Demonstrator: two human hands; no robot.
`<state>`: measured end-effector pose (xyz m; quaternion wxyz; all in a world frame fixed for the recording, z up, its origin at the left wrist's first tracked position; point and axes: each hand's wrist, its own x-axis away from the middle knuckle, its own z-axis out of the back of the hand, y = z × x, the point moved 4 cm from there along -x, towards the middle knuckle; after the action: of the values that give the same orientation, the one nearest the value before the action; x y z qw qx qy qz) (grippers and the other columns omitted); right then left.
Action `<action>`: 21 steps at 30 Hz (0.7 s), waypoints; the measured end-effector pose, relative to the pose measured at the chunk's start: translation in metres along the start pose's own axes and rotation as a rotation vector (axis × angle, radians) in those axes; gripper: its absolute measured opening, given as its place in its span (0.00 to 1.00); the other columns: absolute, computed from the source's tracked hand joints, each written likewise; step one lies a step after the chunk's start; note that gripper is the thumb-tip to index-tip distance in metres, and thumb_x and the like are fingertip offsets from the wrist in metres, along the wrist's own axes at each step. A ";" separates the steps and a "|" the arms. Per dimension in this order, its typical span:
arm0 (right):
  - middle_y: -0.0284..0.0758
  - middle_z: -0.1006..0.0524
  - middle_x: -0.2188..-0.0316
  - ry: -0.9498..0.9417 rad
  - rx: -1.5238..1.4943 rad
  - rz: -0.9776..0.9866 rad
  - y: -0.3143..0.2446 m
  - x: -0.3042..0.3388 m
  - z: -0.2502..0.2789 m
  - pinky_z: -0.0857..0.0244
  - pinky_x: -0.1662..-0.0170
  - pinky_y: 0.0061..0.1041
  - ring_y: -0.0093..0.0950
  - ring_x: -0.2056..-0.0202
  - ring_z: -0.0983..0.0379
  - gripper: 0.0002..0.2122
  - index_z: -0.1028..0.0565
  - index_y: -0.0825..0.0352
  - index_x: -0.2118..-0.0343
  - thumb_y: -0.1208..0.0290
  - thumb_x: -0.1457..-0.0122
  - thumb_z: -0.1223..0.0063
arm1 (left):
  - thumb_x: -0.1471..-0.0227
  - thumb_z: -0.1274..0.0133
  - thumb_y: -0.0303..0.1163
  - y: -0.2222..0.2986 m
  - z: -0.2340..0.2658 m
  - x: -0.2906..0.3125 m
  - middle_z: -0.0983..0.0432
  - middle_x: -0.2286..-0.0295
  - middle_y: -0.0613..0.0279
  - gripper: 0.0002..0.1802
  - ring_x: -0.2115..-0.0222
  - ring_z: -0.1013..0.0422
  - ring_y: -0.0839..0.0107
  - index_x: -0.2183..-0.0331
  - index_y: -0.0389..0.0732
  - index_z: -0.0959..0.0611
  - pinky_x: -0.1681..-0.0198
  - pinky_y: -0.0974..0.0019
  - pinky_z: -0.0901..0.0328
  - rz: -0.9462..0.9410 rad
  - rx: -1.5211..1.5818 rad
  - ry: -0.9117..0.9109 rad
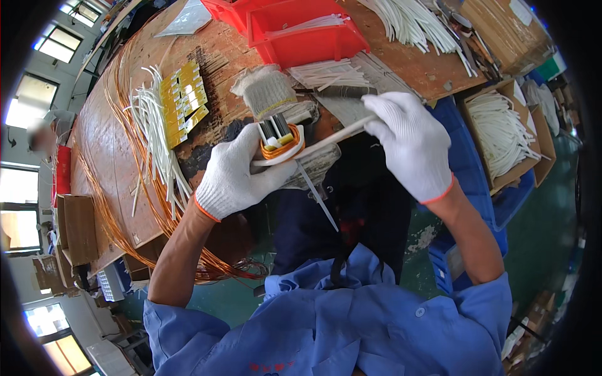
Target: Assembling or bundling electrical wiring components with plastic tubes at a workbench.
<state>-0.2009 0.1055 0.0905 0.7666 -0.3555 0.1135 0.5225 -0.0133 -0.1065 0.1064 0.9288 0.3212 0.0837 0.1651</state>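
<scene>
My left hand (pixel 232 172), in a white knitted glove, is closed round a small coil (pixel 282 149) of orange wire with dark bars standing in its middle. A white sleeve tube (pixel 335 136) runs from beneath the coil up to the right. Its far end is pinched between the thumb and fingers of my right hand (pixel 414 144), also gloved. From under the coil a thin, pale, flat strip (pixel 318 199), like a cable tie tail, hangs toward me. Just beyond the coil lies a pad wrapped in whitish material (pixel 268 93) on the table. My left palm hides the coil's near left side.
Red bins (pixel 307 37) stand at the table's far side, beside loose white tubes (pixel 411 25). Yellow cut sheets (pixel 183 103), more tubes (pixel 153 125) and long copper wires (pixel 103 191) lie at left. A cardboard box of white tubes (pixel 501 128) sits at right, by a blue crate (pixel 464 169).
</scene>
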 end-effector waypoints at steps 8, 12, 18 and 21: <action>0.26 0.28 0.73 -0.251 0.070 0.655 -0.079 0.035 -0.030 0.36 0.73 0.29 0.23 0.76 0.29 0.14 0.16 0.56 0.51 0.67 0.40 0.37 | 0.51 0.24 0.36 -0.010 -0.009 -0.003 0.18 0.76 0.53 0.24 0.77 0.18 0.63 0.59 0.34 0.19 0.68 0.63 0.25 -0.143 -0.015 0.047; 0.33 0.17 0.69 -0.283 -0.673 0.073 -0.085 0.005 -0.027 0.27 0.64 0.32 0.31 0.68 0.19 0.06 0.16 0.64 0.60 0.69 0.37 0.34 | 0.51 0.24 0.39 -0.010 -0.002 -0.001 0.23 0.81 0.51 0.26 0.79 0.17 0.57 0.61 0.32 0.21 0.73 0.64 0.26 -0.199 -0.046 0.016; 0.39 0.15 0.71 -0.472 -0.805 -0.318 -0.091 -0.002 -0.033 0.25 0.61 0.31 0.34 0.69 0.18 0.10 0.17 0.71 0.64 0.68 0.31 0.38 | 0.45 0.29 0.51 -0.017 -0.007 -0.003 0.20 0.80 0.45 0.28 0.76 0.19 0.42 0.62 0.37 0.22 0.73 0.51 0.24 -0.213 0.014 0.018; 0.39 0.15 0.72 -0.436 -0.821 -0.348 -0.093 -0.007 -0.030 0.26 0.64 0.29 0.28 0.71 0.19 0.11 0.16 0.72 0.64 0.68 0.30 0.39 | 0.45 0.29 0.50 -0.017 -0.007 -0.001 0.20 0.79 0.45 0.28 0.76 0.19 0.43 0.61 0.37 0.22 0.72 0.50 0.24 -0.211 0.008 0.024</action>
<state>-0.1162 0.0622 0.1125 0.6450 -0.5244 -0.3257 0.4504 -0.0120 -0.1160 0.0905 0.9386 0.3122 0.1289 0.0701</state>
